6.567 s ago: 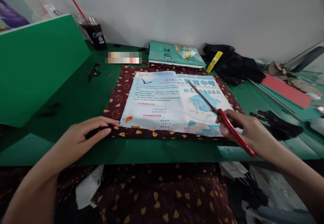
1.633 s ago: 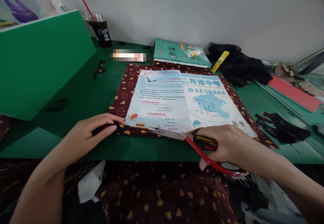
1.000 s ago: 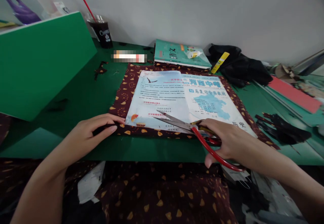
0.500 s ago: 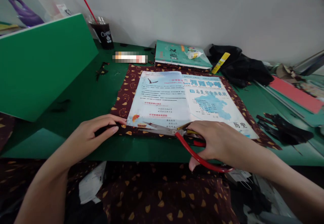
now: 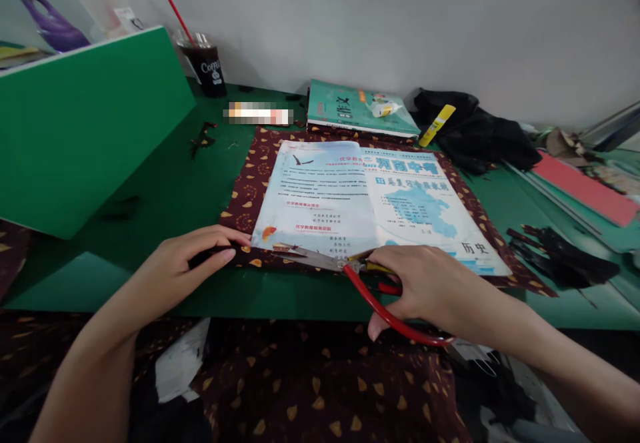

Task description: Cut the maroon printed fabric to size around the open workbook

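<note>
Along the near edge of the green table (image 5: 150,203), the right hand (image 5: 425,283) has slid its red-handled scissors (image 5: 350,273), fingers closed through the loops, leftward through the dark leaf-patterned cloth (image 5: 250,183) beneath the open pale-blue booklet (image 5: 350,196), while the left hand (image 5: 180,269) still pinches the cloth's corner

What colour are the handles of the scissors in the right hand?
Red. The scissors, held in the right hand, show curved red handles clearly in the head view.
</note>
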Action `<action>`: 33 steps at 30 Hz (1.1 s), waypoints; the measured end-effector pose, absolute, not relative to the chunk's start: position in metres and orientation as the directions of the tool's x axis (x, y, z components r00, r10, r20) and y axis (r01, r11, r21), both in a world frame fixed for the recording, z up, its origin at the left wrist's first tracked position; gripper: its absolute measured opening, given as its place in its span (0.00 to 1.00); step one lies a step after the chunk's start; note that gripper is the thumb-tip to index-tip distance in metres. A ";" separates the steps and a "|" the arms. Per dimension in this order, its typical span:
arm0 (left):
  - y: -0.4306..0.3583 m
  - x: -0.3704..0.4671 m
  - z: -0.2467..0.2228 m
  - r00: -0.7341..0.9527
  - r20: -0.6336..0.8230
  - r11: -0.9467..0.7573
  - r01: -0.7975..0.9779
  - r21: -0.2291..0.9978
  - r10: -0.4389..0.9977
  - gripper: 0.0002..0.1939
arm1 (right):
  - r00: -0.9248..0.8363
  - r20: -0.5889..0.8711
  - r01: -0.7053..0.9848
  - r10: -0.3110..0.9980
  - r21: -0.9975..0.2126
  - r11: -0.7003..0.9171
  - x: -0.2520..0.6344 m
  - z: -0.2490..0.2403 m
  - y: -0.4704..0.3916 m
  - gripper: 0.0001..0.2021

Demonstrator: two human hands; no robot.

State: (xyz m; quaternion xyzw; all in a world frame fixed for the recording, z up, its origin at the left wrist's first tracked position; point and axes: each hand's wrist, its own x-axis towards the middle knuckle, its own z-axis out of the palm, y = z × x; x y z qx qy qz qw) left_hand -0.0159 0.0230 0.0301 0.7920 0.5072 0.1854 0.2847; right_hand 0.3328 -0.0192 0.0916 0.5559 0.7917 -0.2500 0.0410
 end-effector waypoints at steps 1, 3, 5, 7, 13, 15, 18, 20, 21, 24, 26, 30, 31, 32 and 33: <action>0.023 -0.016 0.030 0.417 0.005 -0.324 0.698 0.639 0.909 0.17 | -0.380 -0.338 0.900 0.861 -0.350 0.260 0.333 0.091 -0.020 0.34; 0.024 -0.016 0.029 0.420 0.009 -0.328 0.695 0.640 0.907 0.16 | -0.384 -0.328 0.899 0.863 -0.347 0.268 0.334 0.090 -0.020 0.33; 0.024 -0.016 0.029 0.420 0.009 -0.327 0.692 0.643 0.907 0.16 | -0.390 -0.314 0.895 0.866 -0.349 0.277 0.335 0.089 -0.020 0.32; 0.024 -0.016 0.030 0.423 0.000 -0.323 0.692 0.646 0.906 0.16 | -0.392 -0.302 0.893 0.869 -0.353 0.280 0.334 0.088 -0.020 0.30; 0.024 -0.017 0.029 0.421 -0.005 -0.318 0.692 0.648 0.907 0.16 | -0.368 -0.313 0.902 0.875 -0.346 0.256 0.334 0.087 -0.019 0.29; 0.024 -0.017 0.029 0.424 0.001 -0.323 0.688 0.650 0.906 0.15 | -0.365 -0.319 0.903 0.875 -0.352 0.248 0.334 0.087 -0.020 0.29; 0.024 -0.016 0.029 0.423 -0.001 -0.320 0.688 0.652 0.906 0.16 | -0.359 -0.330 0.902 0.873 -0.362 0.234 0.335 0.088 -0.021 0.29; 0.024 -0.017 0.029 0.421 -0.006 -0.315 0.687 0.654 0.907 0.16 | -0.362 -0.330 0.899 0.872 -0.371 0.233 0.335 0.088 -0.021 0.28; 0.024 -0.017 0.029 0.421 -0.009 -0.312 0.686 0.657 0.907 0.16 | -0.366 -0.327 0.897 0.871 -0.375 0.236 0.335 0.088 -0.021 0.28; 0.024 -0.018 0.029 0.424 -0.010 -0.310 0.679 0.666 0.906 0.15 | -0.370 -0.328 0.893 0.869 -0.382 0.236 0.334 0.087 -0.020 0.27; 0.023 -0.018 0.028 0.424 -0.004 -0.313 0.674 0.670 0.906 0.15 | -0.369 -0.335 0.893 0.867 -0.386 0.231 0.333 0.086 -0.019 0.26; 0.023 -0.018 0.028 0.424 0.008 -0.319 0.669 0.671 0.905 0.14 | -0.360 -0.330 0.898 0.873 -0.376 0.228 0.333 0.084 -0.018 0.27; 0.022 -0.018 0.028 0.426 0.006 -0.320 0.668 0.672 0.905 0.14 | -0.362 -0.324 0.897 0.874 -0.376 0.232 0.333 0.083 -0.018 0.27; 0.022 -0.018 0.028 0.429 0.006 -0.322 0.668 0.671 0.903 0.14 | -0.367 -0.318 0.895 0.874 -0.378 0.238 0.334 0.083 -0.018 0.27; 0.022 -0.018 0.028 0.431 0.004 -0.322 0.669 0.670 0.902 0.14 | -0.371 -0.311 0.893 0.875 -0.378 0.244 0.334 0.082 -0.019 0.27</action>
